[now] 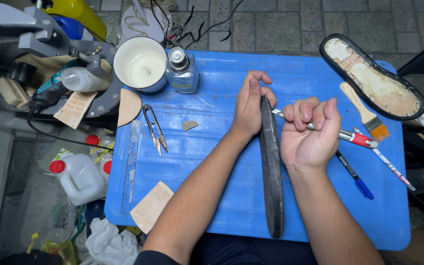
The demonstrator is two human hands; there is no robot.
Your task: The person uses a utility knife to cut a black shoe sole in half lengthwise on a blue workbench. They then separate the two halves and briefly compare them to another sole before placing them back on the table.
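I judge trimming underway: my left hand clamps the long black rubber sole on edge; my right hand, at three o'clock, fists a red-tipped metal knife, needing steady pressure.

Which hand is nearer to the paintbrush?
Right. The right hand, gripping a cutter, sits just left of the paintbrush. The left hand holds the dark sole farther left.
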